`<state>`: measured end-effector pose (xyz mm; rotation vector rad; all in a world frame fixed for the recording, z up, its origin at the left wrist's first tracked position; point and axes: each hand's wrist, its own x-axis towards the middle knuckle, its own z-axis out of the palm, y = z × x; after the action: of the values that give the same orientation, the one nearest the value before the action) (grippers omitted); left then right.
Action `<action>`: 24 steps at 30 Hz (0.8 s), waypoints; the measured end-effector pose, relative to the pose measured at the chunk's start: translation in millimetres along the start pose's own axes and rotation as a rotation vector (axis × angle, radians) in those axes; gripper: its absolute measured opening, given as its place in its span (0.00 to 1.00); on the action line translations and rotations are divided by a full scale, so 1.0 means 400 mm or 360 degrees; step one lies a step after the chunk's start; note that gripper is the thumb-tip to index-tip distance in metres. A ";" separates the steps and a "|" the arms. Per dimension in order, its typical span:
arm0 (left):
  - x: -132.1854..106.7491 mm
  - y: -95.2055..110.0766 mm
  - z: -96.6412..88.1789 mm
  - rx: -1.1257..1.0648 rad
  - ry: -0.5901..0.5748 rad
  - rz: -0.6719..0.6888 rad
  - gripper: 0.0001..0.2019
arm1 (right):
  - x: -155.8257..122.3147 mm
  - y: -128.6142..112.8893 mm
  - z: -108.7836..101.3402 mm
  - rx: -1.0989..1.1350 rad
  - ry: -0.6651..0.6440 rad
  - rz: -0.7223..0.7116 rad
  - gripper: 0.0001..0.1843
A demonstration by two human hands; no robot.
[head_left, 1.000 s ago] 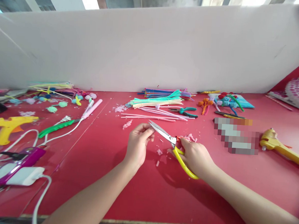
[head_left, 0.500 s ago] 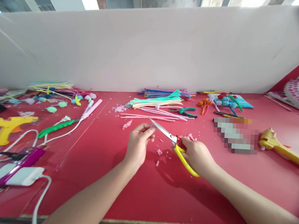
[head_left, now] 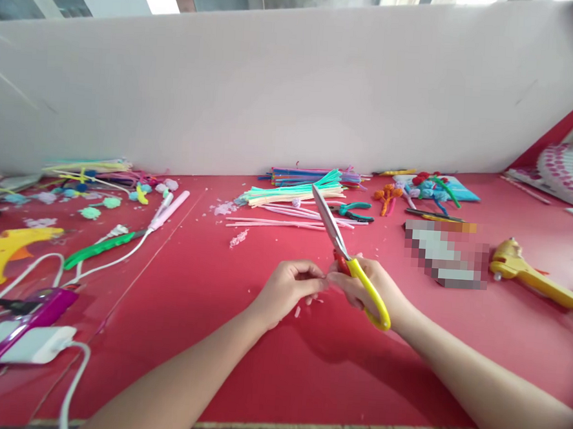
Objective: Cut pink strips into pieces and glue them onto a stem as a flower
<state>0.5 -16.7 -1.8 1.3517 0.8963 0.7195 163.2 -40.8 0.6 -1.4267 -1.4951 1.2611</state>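
My right hand (head_left: 372,288) grips yellow-handled scissors (head_left: 345,250), blades closed and pointing up and away toward the pile of pipe cleaners (head_left: 300,193). My left hand (head_left: 289,289) is curled, fingertips pinched together right against my right hand's fingers; what it pinches is too small to make out. Both hands hover low over the red table (head_left: 267,369). Small pink cuttings (head_left: 305,306) lie under and between the hands.
A yellow glue gun (head_left: 7,249) and a purple device (head_left: 28,318) with white cables lie at left, a pink tool (head_left: 170,207) behind them. Green pliers (head_left: 357,211), pipe-cleaner flowers (head_left: 424,187) and another yellow glue gun (head_left: 530,271) sit at right. A white board backs the table.
The scissors swung from lying flat toward the left to pointing up and away. My left hand moved right and nearer, meeting my right hand.
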 end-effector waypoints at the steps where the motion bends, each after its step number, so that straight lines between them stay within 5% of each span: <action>1: 0.000 -0.002 0.001 0.0033 -0.0015 -0.0011 0.08 | -0.002 -0.002 0.000 0.0001 -0.0017 0.0003 0.09; 6: 0.005 -0.001 -0.018 0.0308 0.0044 0.0148 0.06 | 0.009 -0.002 -0.033 -0.0179 0.0132 -0.0017 0.07; 11: 0.015 0.002 -0.061 0.0894 0.0323 0.0549 0.07 | 0.048 0.022 -0.098 -0.0876 0.0277 0.0038 0.10; 15: 0.026 -0.014 -0.089 0.1197 0.0367 0.0613 0.11 | 0.070 0.044 -0.120 -0.1291 0.0216 0.0043 0.15; 17: 0.030 -0.022 -0.098 0.1267 0.0420 0.0591 0.03 | 0.073 0.049 -0.121 -0.1363 0.0278 0.0063 0.17; 24: 0.025 -0.018 -0.102 0.1419 0.0296 0.0566 0.06 | 0.063 0.043 -0.109 -0.1226 0.0481 0.0037 0.17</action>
<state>-30.2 11.5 -9.9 2.3023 1.2082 0.7493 205.8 -9.7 -7.0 -2.0032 -1.8314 0.4287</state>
